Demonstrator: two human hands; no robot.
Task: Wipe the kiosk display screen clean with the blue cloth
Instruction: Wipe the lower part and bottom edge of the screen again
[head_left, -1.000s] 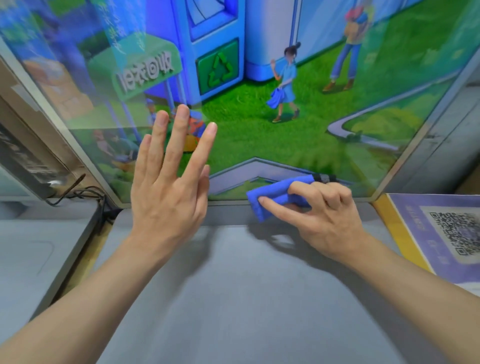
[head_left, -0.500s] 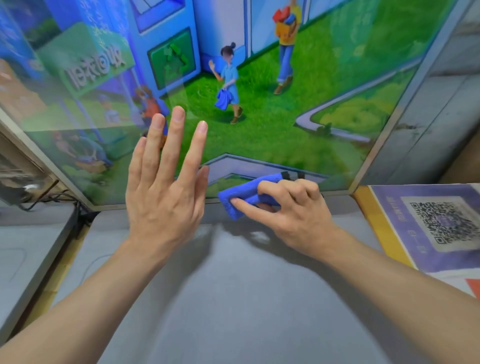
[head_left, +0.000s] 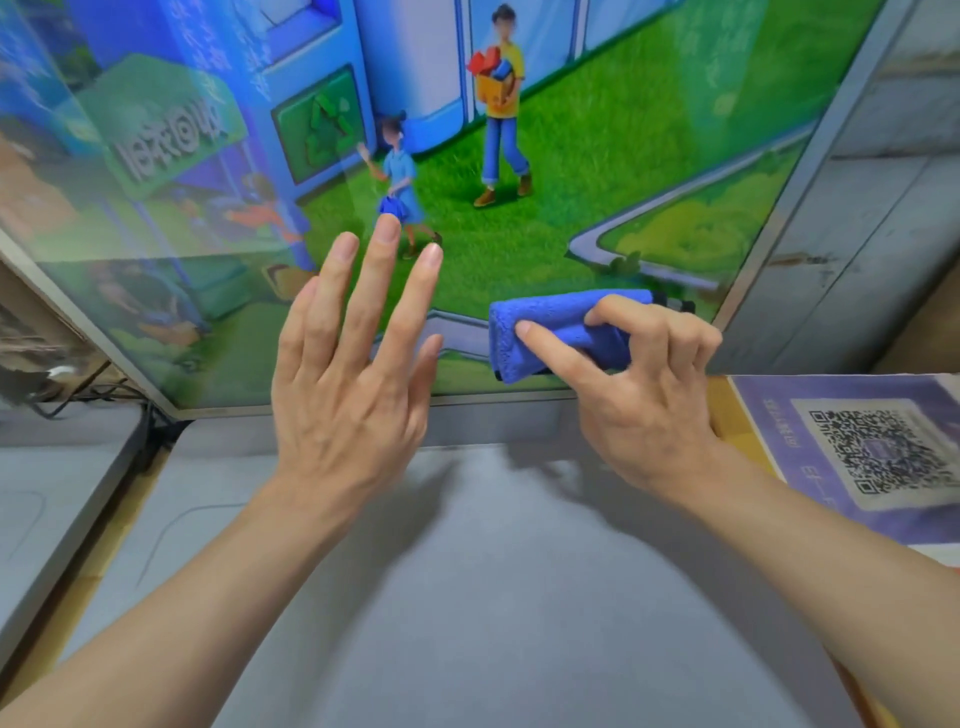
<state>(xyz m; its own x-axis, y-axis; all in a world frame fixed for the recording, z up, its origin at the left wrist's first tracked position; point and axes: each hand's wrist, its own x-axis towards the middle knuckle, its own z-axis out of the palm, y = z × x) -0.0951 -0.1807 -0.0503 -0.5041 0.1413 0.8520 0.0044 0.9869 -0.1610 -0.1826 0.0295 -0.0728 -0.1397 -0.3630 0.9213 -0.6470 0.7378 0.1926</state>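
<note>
The kiosk display screen (head_left: 597, 171) fills the upper view, showing a cartoon scene of green grass, blue recycling machines and walking figures. A folded blue cloth (head_left: 550, 332) lies against the screen's lower right part, just above the bottom frame. My right hand (head_left: 639, 395) grips the cloth, fingers curled over it and index finger stretched along its front. My left hand (head_left: 348, 374) is held up in front of the screen's lower middle with its fingers straight and spread, holding nothing; whether it touches the glass I cannot tell.
Below the screen runs a grey ledge (head_left: 467, 597). A purple poster with a QR code (head_left: 878, 452) lies at the right. Black cables (head_left: 88, 400) trail by the screen's lower left corner. A grey metal panel (head_left: 857, 234) stands right of the screen.
The cloth and my right hand have shifted right along the screen's bottom edge and slightly upward. The view has tilted up, showing more of the screen. My left hand stays raised and spread.
</note>
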